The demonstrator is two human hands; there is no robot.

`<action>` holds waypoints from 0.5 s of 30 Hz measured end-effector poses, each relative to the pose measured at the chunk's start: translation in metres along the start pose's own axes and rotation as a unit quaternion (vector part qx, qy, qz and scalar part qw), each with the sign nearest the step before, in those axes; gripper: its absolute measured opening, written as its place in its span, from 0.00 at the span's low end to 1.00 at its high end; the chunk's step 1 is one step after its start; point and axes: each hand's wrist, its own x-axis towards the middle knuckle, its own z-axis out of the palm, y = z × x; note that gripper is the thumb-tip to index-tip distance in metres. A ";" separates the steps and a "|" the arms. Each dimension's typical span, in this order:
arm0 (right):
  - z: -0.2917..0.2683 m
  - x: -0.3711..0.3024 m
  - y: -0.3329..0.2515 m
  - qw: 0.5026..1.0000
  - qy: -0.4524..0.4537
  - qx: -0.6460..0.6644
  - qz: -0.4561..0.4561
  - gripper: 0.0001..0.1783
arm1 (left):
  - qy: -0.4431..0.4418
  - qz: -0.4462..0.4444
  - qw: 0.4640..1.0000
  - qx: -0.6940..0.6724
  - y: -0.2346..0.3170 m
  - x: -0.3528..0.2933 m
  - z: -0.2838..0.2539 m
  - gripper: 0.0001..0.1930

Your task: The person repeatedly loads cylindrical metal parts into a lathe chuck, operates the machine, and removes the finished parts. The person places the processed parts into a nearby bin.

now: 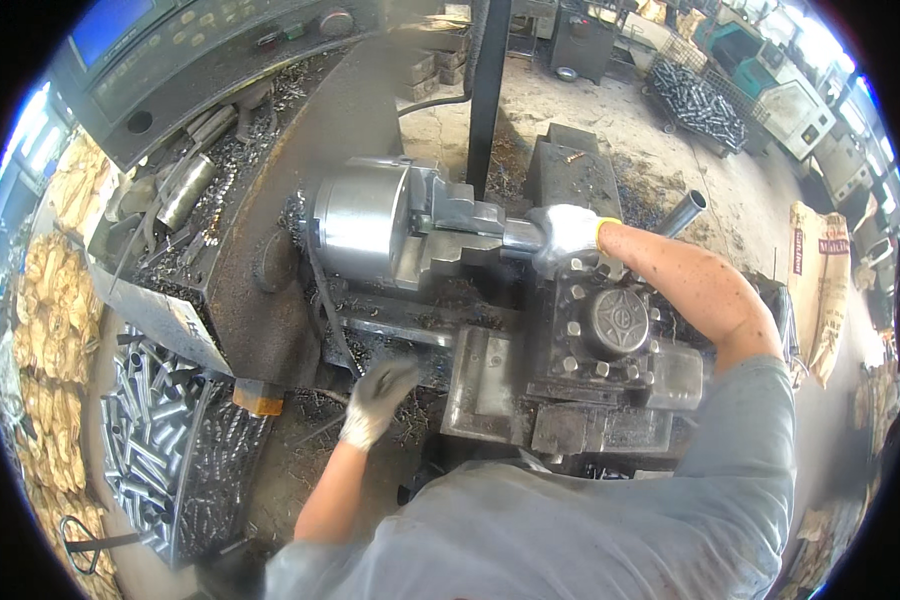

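Observation:
A lathe chuck [360, 218] with stepped jaws [460, 222] fills the middle of the view. From the jaws a shiny metal tube [521, 237] sticks out to the right. My right hand [568, 238], in a white glove, is wrapped round the tube's outer end, just behind the square tool turret [610, 325]. Below and left of the turret, my gloved left hand [382, 398] hovers beside the machine bed, apart from the chuck. Blur hides how its fingers lie.
A bin of cut metal tubes [148, 440] stands at the lower left. Metal chips [210, 215] and scrap fill the tray below the control panel [160, 60]. A dark upright post [488, 100] rises behind the chuck. Another tube [682, 213] stands tilted past my right forearm.

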 end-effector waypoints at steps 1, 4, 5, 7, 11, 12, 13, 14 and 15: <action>0.003 0.005 0.000 0.998 -0.021 0.024 0.046 0.40 | 0.056 -0.101 0.983 -0.146 -0.019 -0.019 -0.020 0.14; 0.006 0.013 0.003 0.998 0.002 0.068 0.005 0.44 | 0.351 -0.189 0.891 -0.219 -0.064 -0.062 -0.079 0.17; 0.003 0.014 0.005 0.992 -0.006 0.116 -0.041 0.46 | 0.420 -0.148 0.852 -0.276 -0.073 -0.074 -0.094 0.20; -0.002 0.015 0.008 0.996 -0.059 0.052 0.041 0.34 | 0.495 -0.048 0.825 -0.270 -0.081 -0.088 -0.126 0.25; -0.001 0.023 0.007 0.998 -0.062 -0.014 0.029 0.20 | 0.406 -0.062 0.799 -0.439 -0.078 -0.104 -0.183 0.24; 0.001 0.030 0.004 0.995 -0.072 0.064 0.016 0.21 | 0.394 -0.078 0.794 -0.456 -0.078 -0.105 -0.193 0.23; 0.005 0.033 0.003 0.980 -0.009 0.198 -0.023 0.36 | 0.302 -0.073 0.817 -0.486 -0.077 -0.107 -0.203 0.22; 0.008 0.038 0.000 0.989 0.012 0.149 -0.009 0.41 | 0.260 -0.078 0.832 -0.484 -0.079 -0.108 -0.209 0.20; 0.012 0.043 -0.002 0.988 0.055 0.134 -0.052 0.46 | 0.236 -0.096 0.844 -0.473 -0.080 -0.109 -0.214 0.19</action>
